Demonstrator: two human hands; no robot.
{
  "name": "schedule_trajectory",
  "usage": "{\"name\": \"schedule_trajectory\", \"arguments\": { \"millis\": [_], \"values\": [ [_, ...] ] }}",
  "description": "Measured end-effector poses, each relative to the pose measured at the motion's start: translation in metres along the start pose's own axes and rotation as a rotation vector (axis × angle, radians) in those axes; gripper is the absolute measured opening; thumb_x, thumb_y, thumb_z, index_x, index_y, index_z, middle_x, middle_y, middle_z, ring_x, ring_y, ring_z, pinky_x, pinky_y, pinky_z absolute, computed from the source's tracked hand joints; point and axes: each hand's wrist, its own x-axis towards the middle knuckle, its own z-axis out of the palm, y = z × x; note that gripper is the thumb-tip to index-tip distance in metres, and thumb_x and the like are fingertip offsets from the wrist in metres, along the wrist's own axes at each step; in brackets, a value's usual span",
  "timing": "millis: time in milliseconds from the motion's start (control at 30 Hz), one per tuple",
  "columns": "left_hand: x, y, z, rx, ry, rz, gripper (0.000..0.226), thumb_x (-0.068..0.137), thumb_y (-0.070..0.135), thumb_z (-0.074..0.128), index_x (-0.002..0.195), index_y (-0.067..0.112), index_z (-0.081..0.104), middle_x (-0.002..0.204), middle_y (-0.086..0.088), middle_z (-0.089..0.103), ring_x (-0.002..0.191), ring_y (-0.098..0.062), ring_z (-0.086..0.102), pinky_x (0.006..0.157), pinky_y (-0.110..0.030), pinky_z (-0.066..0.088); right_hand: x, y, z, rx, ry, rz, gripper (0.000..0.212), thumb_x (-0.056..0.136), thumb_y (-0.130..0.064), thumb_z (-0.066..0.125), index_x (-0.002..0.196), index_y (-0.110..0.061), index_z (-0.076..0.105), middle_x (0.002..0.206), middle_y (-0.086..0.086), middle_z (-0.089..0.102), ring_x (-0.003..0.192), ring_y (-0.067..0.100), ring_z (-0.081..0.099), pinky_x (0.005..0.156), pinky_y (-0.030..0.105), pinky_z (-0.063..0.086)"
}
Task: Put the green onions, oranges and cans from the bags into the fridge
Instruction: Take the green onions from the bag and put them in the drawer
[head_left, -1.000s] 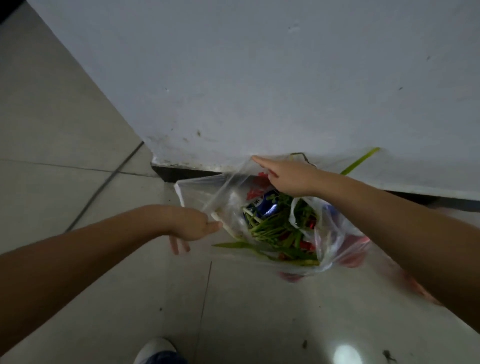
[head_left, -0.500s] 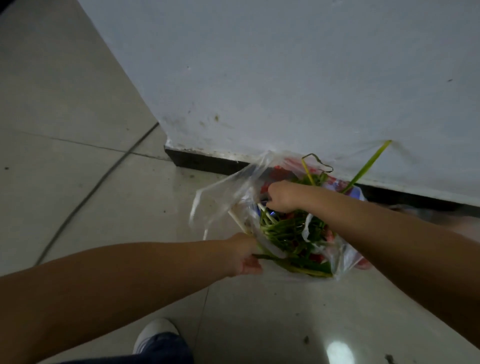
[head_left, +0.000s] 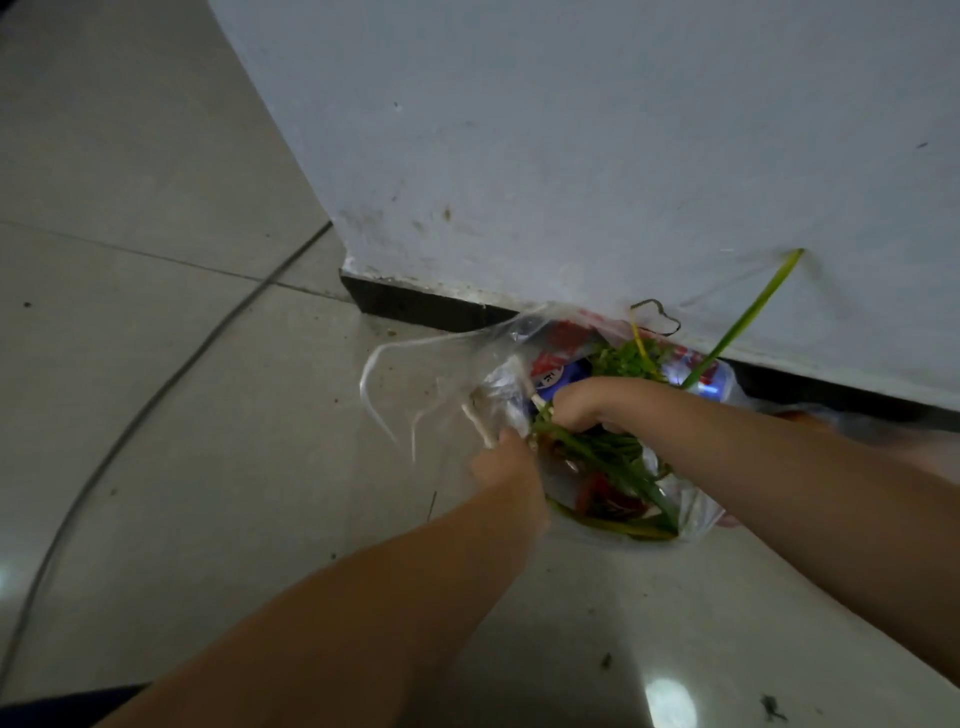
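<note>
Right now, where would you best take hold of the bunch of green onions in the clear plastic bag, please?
Probably near the pale root ends, from above: the bunch of green onions lies across the clear plastic bag's open mouth, stalks gathered there, leaves splaying.

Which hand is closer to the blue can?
The right hand. It sits just below the blue can, curled round the green onions. The left hand is lower down, at the bag edge.

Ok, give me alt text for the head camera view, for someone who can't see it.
Two bare hands work in a clear plastic bag on a tiled floor: the right hand grips green onions, the left hand holds the bag's edge. Blue cans show inside, against a white wall.
</note>
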Motion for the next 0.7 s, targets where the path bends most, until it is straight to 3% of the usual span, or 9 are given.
{"name": "schedule_trajectory", "arguments": {
  "millis": [67,133,200,300,367,433,533,600,700],
  "values": [
    [-0.006,-0.009,-0.001,-0.063,-0.014,-0.064,0.047,0.096,0.045,0.039,0.117,0.008,0.057,0.108,-0.013,0.063,0.101,-0.028,0.061,0.088,-0.034,0.048,0.004,0.005,0.0,0.011,0.031,-0.012,0.022,0.093,-0.018,0.056,0.077,-0.004,0.053,0.074,0.006,0.045,0.06,0.017,0.042,0.05,0.026,0.035],
    [-0.009,-0.008,0.001,-0.143,-0.068,-0.111,0.036,0.1,0.035,0.036,0.105,0.007,0.058,0.082,-0.007,0.057,0.079,-0.02,0.056,0.077,-0.031,0.046,-0.003,0.008,-0.002,0.034,0.052,-0.024,0.017,0.092,-0.018,0.057,0.084,-0.004,0.054,0.072,0.005,0.048,0.059,0.017,0.045,0.047,0.026,0.036],
    [-0.009,0.001,0.001,-0.119,-0.132,-0.087,0.033,0.101,0.025,0.034,0.1,0.004,0.06,0.081,-0.01,0.057,0.074,-0.02,0.055,0.073,-0.031,0.047,-0.012,0.013,-0.007,0.139,0.024,-0.027,0.021,0.09,-0.02,0.06,0.077,-0.004,0.059,0.065,0.004,0.06,0.053,0.016,0.057,0.044,0.022,0.043],
    [0.002,0.014,0.001,-0.072,-0.095,-0.056,0.025,0.099,0.022,0.04,0.095,0.007,0.06,0.078,-0.007,0.056,0.07,-0.018,0.053,0.075,-0.032,0.047,-0.022,0.021,-0.018,0.403,-0.074,-0.053,0.024,0.092,-0.017,0.058,0.073,-0.005,0.065,0.055,0.004,0.066,0.044,0.013,0.062,0.045,0.021,0.052],
    [0.01,0.018,-0.002,-0.042,-0.106,-0.044,0.015,0.094,0.018,0.052,0.081,0.012,0.056,0.077,-0.005,0.055,0.069,-0.017,0.053,0.068,-0.028,0.047,-0.031,0.028,-0.024,0.481,-0.084,-0.094,0.025,0.093,-0.018,0.055,0.073,-0.007,0.065,0.052,0.001,0.063,0.039,0.01,0.057,0.043,0.019,0.05],
    [0.017,0.019,-0.006,0.019,-0.124,-0.019,0.013,0.086,0.018,0.064,0.077,0.013,0.056,0.08,-0.007,0.057,0.077,-0.02,0.056,0.07,-0.029,0.048,-0.037,0.034,-0.033,0.559,-0.089,-0.121,0.027,0.095,-0.024,0.051,0.079,-0.008,0.065,0.05,-0.001,0.057,0.036,0.007,0.05,0.038,0.016,0.044],
    [0.02,0.018,-0.009,0.142,-0.14,0.069,0.017,0.087,0.01,0.061,0.07,0.011,0.055,0.071,-0.008,0.055,0.069,-0.021,0.055,0.07,-0.032,0.051,-0.043,0.047,-0.049,0.678,-0.111,-0.19,0.036,0.096,-0.039,0.047,0.091,-0.008,0.064,0.049,-0.004,0.046,0.035,0.005,0.04,0.035,0.017,0.036],
    [0.02,0.024,-0.013,0.282,-0.106,0.172,0.016,0.088,0.004,0.053,0.072,0.006,0.056,0.07,-0.011,0.056,0.065,-0.023,0.056,0.071,-0.037,0.054,-0.05,0.055,-0.059,0.675,-0.125,-0.258,0.032,0.095,-0.036,0.049,0.094,-0.008,0.063,0.052,-0.004,0.041,0.037,0.005,0.036,0.037,0.016,0.034],
    [0.016,0.049,-0.019,0.392,-0.099,0.251,0.015,0.092,0.004,0.047,0.102,-0.002,0.056,0.075,-0.013,0.061,0.063,-0.022,0.061,0.064,-0.037,0.056,-0.066,0.066,-0.073,0.739,-0.197,-0.429,0.02,0.089,-0.023,0.051,0.093,-0.006,0.059,0.052,-0.004,0.04,0.035,0.004,0.033,0.037,0.016,0.03]
  ]
}}
